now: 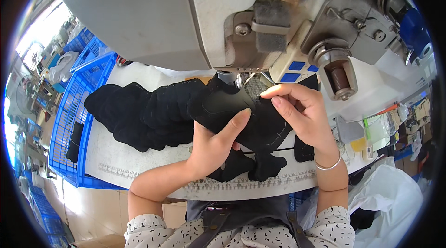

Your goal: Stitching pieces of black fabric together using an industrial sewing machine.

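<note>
beneath the sewing machine [209,20], black fabric [264,125] lies ahead, gripped by left hand [216,143]; right hand [302,113] half-curled by grey mesh [253,87], hold unclear.

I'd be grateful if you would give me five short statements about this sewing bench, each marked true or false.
1. The left hand touches nothing. False: its thumb presses on the black material.
2. The right hand has its index fingertip by the grey mesh patch. True.
3. The overlapping row of black pieces lies at the right end of the white table. False: it lies toward the left.
4. A bracelet is on the right wrist. True.
5. The white plastic bag at the picture's lower right is green. False: it is whitish and see-through in places.
</note>
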Motion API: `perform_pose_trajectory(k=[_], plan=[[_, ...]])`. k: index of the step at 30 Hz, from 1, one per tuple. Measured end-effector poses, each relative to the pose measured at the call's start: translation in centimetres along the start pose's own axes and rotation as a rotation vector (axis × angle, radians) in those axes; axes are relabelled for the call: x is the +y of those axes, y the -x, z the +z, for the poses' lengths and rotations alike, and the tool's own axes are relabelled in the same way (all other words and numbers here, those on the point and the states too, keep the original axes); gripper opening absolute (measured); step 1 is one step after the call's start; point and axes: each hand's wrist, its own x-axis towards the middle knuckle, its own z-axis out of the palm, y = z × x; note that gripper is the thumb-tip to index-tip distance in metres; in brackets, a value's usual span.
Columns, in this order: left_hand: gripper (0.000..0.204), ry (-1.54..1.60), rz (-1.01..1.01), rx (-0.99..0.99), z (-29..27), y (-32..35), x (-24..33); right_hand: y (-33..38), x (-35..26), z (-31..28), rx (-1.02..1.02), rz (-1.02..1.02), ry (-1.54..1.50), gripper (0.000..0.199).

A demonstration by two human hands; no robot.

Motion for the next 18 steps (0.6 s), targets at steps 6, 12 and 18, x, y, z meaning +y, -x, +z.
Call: perform_pose_trajectory(k=[6, 12, 18], plan=[[0.01, -0.038, 0.085, 0.01, 0.3, -0.3, -0.1, -0.4, 0.4, -0.5, 0.018, 0.003, -0.01, 0.015], [0.013, -0.03, 0.073, 0.01, 0.0, -0.4, 0.4, -0.2, 0.7, -0.2, 0.012, 0.009, -0.055, 0.016], [0.015, 0.003, 0.069, -0.04, -1.1, -1.1, 0.4, 0.5, -0.6, 0.3, -0.067, 0.1, -0.038, 0.016]])
